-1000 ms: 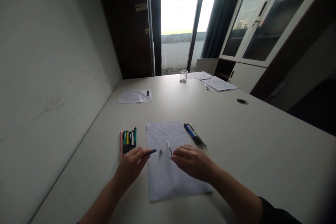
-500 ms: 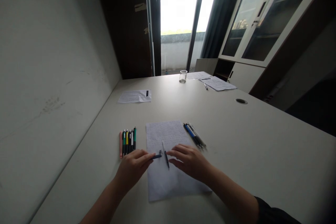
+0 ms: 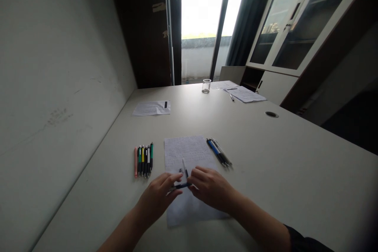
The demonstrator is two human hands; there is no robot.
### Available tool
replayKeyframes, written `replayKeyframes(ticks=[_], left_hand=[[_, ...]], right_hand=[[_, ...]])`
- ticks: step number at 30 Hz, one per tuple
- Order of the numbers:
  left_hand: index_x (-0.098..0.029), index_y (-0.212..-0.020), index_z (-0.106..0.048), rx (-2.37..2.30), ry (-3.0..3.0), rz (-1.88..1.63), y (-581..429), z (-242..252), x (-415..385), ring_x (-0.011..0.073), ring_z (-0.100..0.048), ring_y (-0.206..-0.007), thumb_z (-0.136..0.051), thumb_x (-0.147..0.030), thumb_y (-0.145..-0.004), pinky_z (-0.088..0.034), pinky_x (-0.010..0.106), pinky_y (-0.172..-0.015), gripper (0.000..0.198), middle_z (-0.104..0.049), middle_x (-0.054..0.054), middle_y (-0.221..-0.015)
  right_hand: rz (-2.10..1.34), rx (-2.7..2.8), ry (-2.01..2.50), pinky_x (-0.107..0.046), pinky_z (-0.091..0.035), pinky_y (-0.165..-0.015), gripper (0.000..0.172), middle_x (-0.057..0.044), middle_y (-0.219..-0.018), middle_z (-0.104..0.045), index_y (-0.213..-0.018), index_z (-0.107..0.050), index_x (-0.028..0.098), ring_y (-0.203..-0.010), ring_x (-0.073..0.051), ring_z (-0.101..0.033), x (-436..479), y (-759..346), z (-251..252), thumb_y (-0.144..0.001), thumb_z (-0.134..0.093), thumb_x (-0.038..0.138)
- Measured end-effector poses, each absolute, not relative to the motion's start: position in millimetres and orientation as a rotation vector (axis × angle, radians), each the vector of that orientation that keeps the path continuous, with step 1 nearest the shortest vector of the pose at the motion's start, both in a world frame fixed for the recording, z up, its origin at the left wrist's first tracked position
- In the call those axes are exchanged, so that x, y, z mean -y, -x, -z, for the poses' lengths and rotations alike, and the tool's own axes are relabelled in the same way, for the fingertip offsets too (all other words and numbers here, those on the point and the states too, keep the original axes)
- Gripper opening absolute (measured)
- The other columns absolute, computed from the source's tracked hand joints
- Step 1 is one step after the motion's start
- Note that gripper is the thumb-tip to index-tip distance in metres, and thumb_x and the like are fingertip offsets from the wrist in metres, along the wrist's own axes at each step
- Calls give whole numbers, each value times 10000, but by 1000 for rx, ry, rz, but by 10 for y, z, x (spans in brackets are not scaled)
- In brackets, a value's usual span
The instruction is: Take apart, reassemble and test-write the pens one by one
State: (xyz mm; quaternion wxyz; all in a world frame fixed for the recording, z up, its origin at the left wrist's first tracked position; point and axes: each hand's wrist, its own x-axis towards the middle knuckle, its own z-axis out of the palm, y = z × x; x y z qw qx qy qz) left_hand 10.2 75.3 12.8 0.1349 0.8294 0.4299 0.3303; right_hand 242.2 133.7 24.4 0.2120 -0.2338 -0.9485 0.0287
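Note:
My left hand (image 3: 158, 195) curls loosely about the left end of a dark pen barrel (image 3: 181, 185), its thumb and fingers a little apart. The fingertips of my right hand (image 3: 208, 187) are closed on the barrel's right end. Just beyond the fingers, a slim pen refill (image 3: 185, 167) with a pale upper part and a dark lower part lies on the lined paper (image 3: 183, 145); my right fingers hide its near end. A small pen piece (image 3: 180, 170) rests left of the refill, near my left fingertips, too small to make out.
Several pens (image 3: 143, 161) stand in a row left of the paper. More pens (image 3: 219, 152) lie slanted at its right. Farther back are a creased sheet (image 3: 152, 108), a glass (image 3: 206, 86), stacked papers (image 3: 245, 94) with a pen (image 3: 231, 97), and a desk hole (image 3: 271, 114).
The barrel has shifted down and right, away from the small piece. My right hand has closed from beside the refill onto the barrel's end. My left fingers have spread slightly.

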Motion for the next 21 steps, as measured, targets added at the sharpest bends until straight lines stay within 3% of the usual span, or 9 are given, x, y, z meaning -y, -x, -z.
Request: replayKeyframes(ticks=[6,13,21], left_hand=[[-270,-1447,-323,-1264,-2138,-1217,-35,-116,-766,145,-649,-830,-570,-277,-964,-600,312,-753,543,-601,100,-1201],[-260,-1361,-435,-1300,-2115,-1209,22,-104,-857,155,-626,-893,-521,-219,-976,-591,297,-720,397,-554,92,-1196],[-245,-1297,-500,-1320,-2163,-1121,9,-80,-842,146,-618,-887,-491,-177,-980,-579,291,-735,325,-578,72,-1144]], right_hand=[[-357,2411,864,-233,-434,-577,114,-2,-751,-625,-866,-617,193,-612,-125,-557,-1458,-2502,-160,-784,-625,115],[-659,2152,1057,-228,-464,-540,35,-8,-723,-648,-838,-675,190,-578,-126,-583,-1672,-2608,-44,-837,-641,198],[-563,2294,1067,-242,-464,-588,114,-52,-865,-685,-920,-723,193,-634,-135,-594,-1660,-2607,-41,-876,-622,223]])
